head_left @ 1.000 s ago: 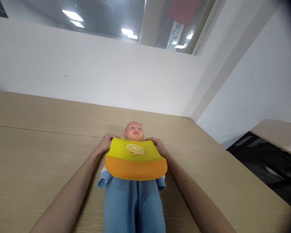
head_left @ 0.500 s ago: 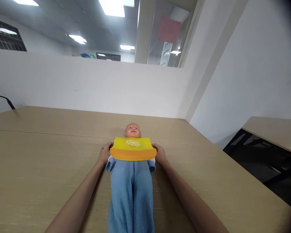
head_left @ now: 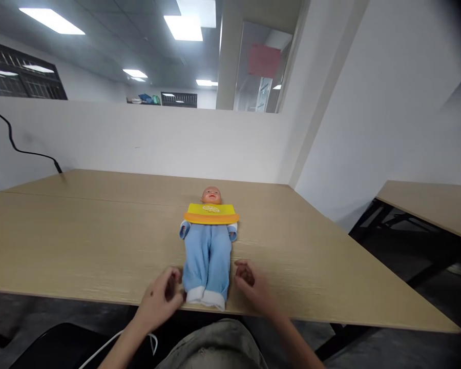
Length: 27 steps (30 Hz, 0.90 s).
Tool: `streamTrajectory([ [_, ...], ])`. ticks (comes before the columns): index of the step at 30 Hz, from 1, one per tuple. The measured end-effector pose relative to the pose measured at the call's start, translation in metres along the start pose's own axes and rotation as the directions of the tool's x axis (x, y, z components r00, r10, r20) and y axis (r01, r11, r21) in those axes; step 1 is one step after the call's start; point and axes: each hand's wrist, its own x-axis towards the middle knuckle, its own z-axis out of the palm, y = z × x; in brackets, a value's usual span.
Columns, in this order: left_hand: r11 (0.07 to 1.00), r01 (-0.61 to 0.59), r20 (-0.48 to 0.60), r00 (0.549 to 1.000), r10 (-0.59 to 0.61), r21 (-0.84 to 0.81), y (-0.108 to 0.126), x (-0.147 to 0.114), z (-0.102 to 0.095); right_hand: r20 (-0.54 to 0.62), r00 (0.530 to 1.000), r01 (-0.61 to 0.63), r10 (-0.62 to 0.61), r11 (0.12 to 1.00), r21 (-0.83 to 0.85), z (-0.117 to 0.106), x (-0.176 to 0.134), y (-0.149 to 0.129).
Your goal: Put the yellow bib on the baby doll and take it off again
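Note:
A baby doll (head_left: pixel 212 195) lies on its back on the wooden table (head_left: pixel 292 246), head toward the wall. Over its chest is a yellow bib (head_left: pixel 210 210) with an orange catch pocket (head_left: pixel 211 219) along the lower edge and a white citrus print. Blue trousers (head_left: pixel 207 253) with white cuffs cover its legs. My left hand (head_left: pixel 162 297) is beside the doll's left-side cuff in view, fingers curled but apart, holding nothing. On the other side of the legs, my right hand (head_left: pixel 251 284) is likewise open and empty, slightly blurred.
A white partition wall (head_left: pixel 169 143) rises behind the table. A black cable (head_left: pixel 30 152) hangs at the far left. Another table (head_left: pixel 430 205) stands at the right. A white cord (head_left: pixel 100 351) and a black chair (head_left: pixel 49 348) are below the near edge.
Both hands have let go of the bib's sides and drawn back toward me, down beside the doll's feet. The view has pulled back, showing the table's near edge.

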Motion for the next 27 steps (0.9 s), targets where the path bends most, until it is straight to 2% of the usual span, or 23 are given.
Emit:
streamTrajectory([
  [2,0.988,-0.152,-0.018,0.988,0.153,0.029,0.013,-0.016,0.006,0.004,0.987,0.159,-0.16,0.977,-0.141,0.013,-0.028,-0.012],
  [4,0.963,-0.259,-0.059,0.963,0.264,0.078,0.022,-0.022,0.011,-0.031,0.943,0.307,-0.33,0.904,-0.296,0.026,-0.043,-0.022],
  [7,0.945,-0.297,-0.09,0.946,0.31,0.133,0.026,-0.021,0.018,-0.064,0.884,0.384,-0.462,0.799,-0.463,0.041,-0.047,-0.032],
  [12,0.963,-0.229,-0.168,0.953,0.252,0.144,0.023,-0.017,0.033,-0.055,0.868,0.391,-0.494,0.747,-0.538,0.061,-0.041,-0.034],
  [16,0.974,-0.205,-0.21,0.952,0.222,0.1,0.02,-0.017,0.044,-0.137,0.838,0.395,-0.528,0.761,-0.515,0.069,-0.039,-0.024],
  [27,0.97,-0.242,-0.287,0.929,0.234,0.006,0.02,-0.016,0.046,-0.195,0.821,0.424,-0.537,0.801,-0.423,0.072,-0.04,-0.014],
])
